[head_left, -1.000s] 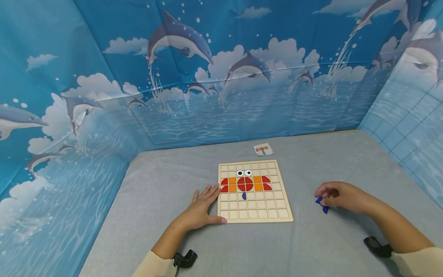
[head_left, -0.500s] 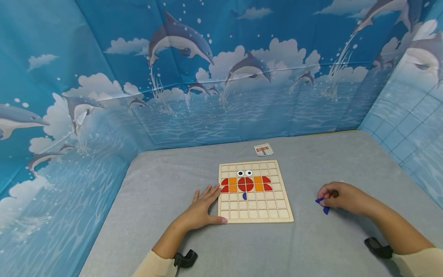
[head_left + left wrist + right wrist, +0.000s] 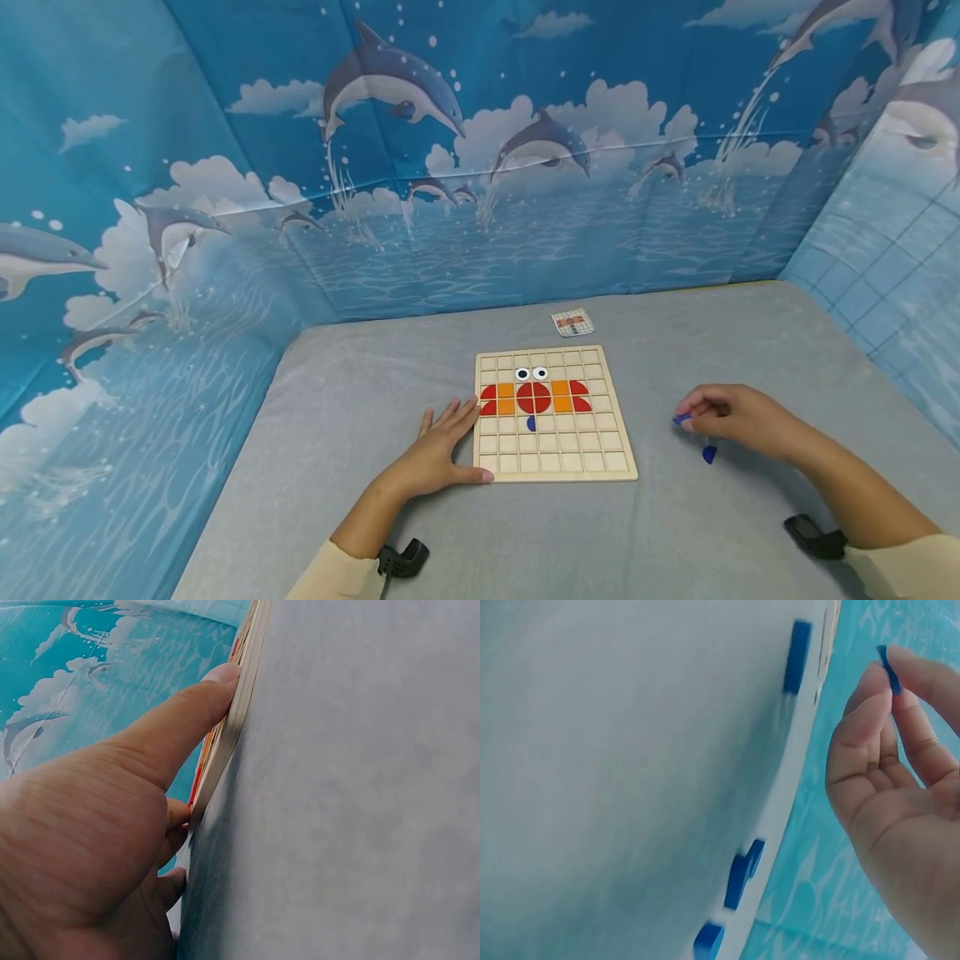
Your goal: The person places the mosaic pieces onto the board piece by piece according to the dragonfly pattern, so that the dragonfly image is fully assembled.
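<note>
A wooden grid board [image 3: 555,462] lies flat, with red quarter-round tiles, orange tiles, two eye tiles and one blue quarter-round tile [image 3: 531,423] set in its squares. My left hand [image 3: 431,454] rests against its left side with fingers spread; the thumb lies on the near left corner. To the right of the board, my right hand [image 3: 738,421] pinches a small blue tile [image 3: 889,671] between thumb and fingertips, lifted off the table. A blue quarter-round tile [image 3: 708,454] lies below that hand. Several blue tiles [image 3: 737,881] appear on the table in the right wrist view.
A small picture card [image 3: 572,322] lies behind the board on the grey cloth-covered table [image 3: 375,375]. A blue dolphin-print curtain [image 3: 465,250] stands along the back and sides. Black straps with cameras [image 3: 402,558] are on both wrists.
My right hand has picked a blue tile up from the table and moved slightly forward and left, uncovering more of the other blue tile. My left hand stays on the board.
</note>
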Demonstrator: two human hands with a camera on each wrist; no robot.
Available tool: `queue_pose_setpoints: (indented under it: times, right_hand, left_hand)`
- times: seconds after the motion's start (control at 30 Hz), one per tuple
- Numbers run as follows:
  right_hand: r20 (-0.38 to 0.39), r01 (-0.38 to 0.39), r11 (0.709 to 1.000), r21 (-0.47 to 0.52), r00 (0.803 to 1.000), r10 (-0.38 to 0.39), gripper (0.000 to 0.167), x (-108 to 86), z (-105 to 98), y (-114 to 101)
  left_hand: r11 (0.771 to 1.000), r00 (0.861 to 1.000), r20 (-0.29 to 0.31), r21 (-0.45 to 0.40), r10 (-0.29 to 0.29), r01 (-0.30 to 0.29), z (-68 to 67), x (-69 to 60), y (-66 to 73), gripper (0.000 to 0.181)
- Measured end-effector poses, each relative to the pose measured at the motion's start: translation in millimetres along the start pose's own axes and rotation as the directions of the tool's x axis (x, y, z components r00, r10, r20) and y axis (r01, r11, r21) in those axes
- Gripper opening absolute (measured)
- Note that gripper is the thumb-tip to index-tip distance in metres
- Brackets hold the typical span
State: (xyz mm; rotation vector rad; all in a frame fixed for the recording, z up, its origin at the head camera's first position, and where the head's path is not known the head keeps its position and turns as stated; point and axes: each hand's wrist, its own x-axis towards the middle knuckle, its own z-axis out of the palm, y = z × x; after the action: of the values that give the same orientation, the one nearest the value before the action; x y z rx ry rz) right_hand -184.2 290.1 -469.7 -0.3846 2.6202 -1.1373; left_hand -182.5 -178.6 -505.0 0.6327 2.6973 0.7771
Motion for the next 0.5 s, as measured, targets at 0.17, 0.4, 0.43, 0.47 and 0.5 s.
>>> queue_pose_setpoints:
  times: [0.17,0.4,0.43,0.47,0.5]
  right_hand:
    - [0.024,0.017,0.995,0.094,1.0,-0.019,0.025,4.6,4,-13]
    - [0.075,0.062,0.976,0.207,0.994,-0.079,0.025,17.2,20,-32]
    - [0.079,0.068,0.974,0.217,0.993,-0.087,0.025,19.3,23,-35]
    - [0.082,0.079,0.971,0.224,0.992,-0.1,0.024,21.6,25,-38]
    - [0.087,0.086,0.968,0.234,0.99,-0.109,0.024,24.0,28,-41]
  left_hand:
    - [1.0,1.0,-0.001,-0.004,-0.001,0.001,-1.4,-0.2,1.6,0.108]
    - [1.0,1.0,0.004,-0.001,0.002,-0.002,-1.4,-1.3,1.7,0.108]
    - [1.0,1.0,0.006,0.002,0.004,-0.004,-1.1,-1.4,1.3,0.108]
    - [1.0,1.0,0.007,0.003,0.006,-0.006,-0.8,-1.4,0.9,0.109]
    - [1.0,1.0,0.007,0.004,0.006,-0.006,-0.6,-1.5,0.5,0.109]
